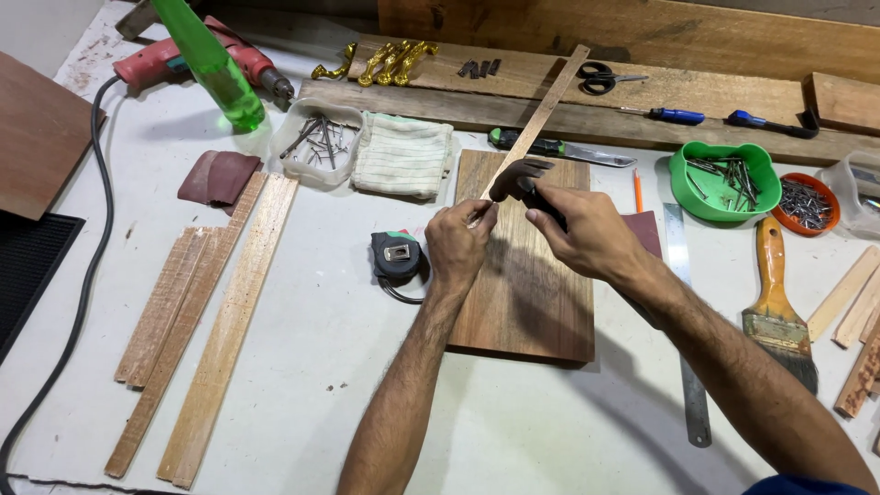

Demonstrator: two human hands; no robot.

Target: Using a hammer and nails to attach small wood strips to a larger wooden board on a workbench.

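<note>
Wooden strip (541, 110) was pinched in your left hand (458, 243) above the board (522, 284), your right hand (587, 234) gripping a hammer (518, 176).

Tape measure (397, 258) left of board (527, 275)

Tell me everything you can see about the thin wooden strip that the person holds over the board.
The thin wooden strip is a long, narrow slat of pale brown wood. It runs diagonally, its far end pointing up and right over the planks at the back. Its near end is pinched in the left hand, above the dark wooden board. The right hand holds a dark tool against that end. Whether it touches the board cannot be told.
</note>
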